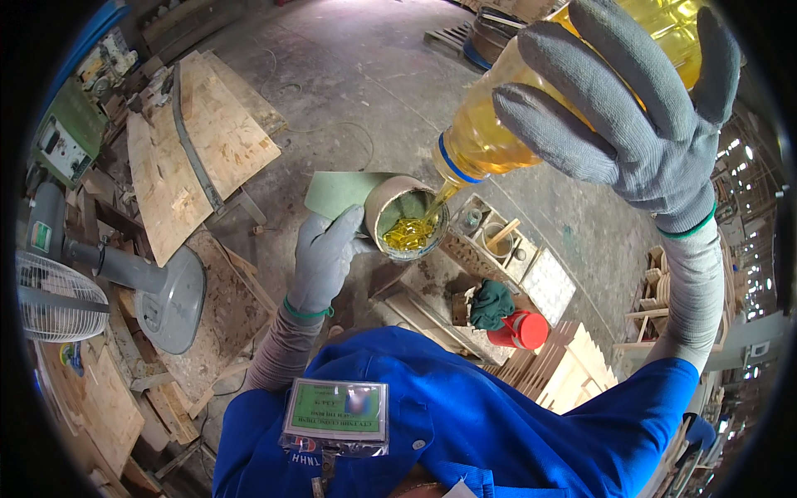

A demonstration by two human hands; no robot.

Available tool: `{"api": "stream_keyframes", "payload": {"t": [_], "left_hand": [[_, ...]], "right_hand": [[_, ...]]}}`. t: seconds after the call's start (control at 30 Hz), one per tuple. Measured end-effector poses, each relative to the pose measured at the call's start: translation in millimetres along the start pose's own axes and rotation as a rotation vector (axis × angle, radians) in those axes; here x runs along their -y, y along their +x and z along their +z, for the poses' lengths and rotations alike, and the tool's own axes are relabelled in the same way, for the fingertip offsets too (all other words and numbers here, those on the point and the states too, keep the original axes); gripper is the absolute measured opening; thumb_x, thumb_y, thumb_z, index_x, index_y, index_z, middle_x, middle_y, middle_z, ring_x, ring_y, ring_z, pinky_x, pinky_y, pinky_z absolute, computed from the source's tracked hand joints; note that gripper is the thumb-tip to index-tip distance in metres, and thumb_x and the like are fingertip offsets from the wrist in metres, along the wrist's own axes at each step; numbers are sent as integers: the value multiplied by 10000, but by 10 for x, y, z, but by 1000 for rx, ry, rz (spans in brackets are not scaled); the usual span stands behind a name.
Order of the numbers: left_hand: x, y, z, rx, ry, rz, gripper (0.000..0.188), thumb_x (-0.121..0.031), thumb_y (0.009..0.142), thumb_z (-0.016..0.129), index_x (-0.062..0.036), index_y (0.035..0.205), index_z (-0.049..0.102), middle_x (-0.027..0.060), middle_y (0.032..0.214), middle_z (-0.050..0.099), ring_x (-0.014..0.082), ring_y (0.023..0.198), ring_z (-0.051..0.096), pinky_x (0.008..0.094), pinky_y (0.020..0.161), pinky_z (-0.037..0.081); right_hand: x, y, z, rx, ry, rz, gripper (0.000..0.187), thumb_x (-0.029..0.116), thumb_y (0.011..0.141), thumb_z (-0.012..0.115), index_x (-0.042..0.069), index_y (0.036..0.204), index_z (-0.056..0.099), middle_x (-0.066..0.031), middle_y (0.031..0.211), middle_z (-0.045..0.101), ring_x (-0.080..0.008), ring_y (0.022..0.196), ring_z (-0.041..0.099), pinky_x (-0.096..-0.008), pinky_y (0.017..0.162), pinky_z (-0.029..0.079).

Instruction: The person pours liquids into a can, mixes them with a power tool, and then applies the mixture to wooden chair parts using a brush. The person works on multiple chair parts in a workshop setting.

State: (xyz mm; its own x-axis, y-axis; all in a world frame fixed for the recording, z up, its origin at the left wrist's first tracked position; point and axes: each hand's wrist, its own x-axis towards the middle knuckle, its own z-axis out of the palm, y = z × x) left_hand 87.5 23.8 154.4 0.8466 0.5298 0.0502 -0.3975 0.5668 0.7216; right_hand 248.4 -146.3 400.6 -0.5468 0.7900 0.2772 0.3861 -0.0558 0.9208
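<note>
My right hand, in a grey knit glove, grips a large clear plastic bottle of yellow liquid. The bottle is tilted with its blue-ringed mouth down to the left, and a yellow stream runs from it. Below the mouth, my gloved left hand holds a round cup by its left side, thumb on top. Yellow liquid lies inside the cup, under the stream. A flat greenish sheet sticks out to the left beside the cup; how it is held is partly hidden.
At left stand a plywood-topped table and a grey fan. A wooden tray with jars, a dark green cloth, a red container and stacked wooden pieces are right of centre. A cable crosses the concrete floor.
</note>
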Motion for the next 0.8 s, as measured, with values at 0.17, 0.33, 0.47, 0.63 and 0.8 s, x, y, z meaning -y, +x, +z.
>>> {"api": "stream_keyframes", "payload": {"t": [0.17,0.33,0.47,0.63,0.8], "left_hand": [[25,-4,-3,1,10,-4,189,-37,950,478,42,1111,536,102,1028,610,189,892,644,367,785,582],[59,-4,-88,-22,68,-9,183,-36,950,479,45,1098,548,100,1003,617,178,880,648,343,759,585],[62,-30,-81,-29,68,4,191,-37,948,482,51,1101,555,102,1000,621,177,876,652,327,745,585],[40,-38,32,1,-1,-13,213,-38,943,485,62,1121,545,108,1018,618,184,888,652,329,748,590],[3,-71,-4,-21,62,18,195,-29,929,490,82,1067,572,114,952,635,191,831,661,349,729,607]], "right_hand": [[45,12,79,-185,-33,9,358,385,822,614,420,1164,515,111,1138,572,-146,1130,537,-787,1015,199],[72,-14,111,-182,10,46,385,397,819,613,427,1186,501,113,1163,565,-148,1151,526,-788,1013,201],[-1,-30,-209,172,-49,-39,396,400,823,611,431,1200,495,112,1204,556,-149,1179,516,-787,1017,195],[63,-129,-113,81,-173,-44,445,338,757,649,442,1172,527,99,1224,574,-149,1164,539,-655,1082,208],[282,-217,-21,52,-86,92,484,300,691,691,410,1148,578,76,1192,592,-162,1090,559,-525,1114,236]]}}
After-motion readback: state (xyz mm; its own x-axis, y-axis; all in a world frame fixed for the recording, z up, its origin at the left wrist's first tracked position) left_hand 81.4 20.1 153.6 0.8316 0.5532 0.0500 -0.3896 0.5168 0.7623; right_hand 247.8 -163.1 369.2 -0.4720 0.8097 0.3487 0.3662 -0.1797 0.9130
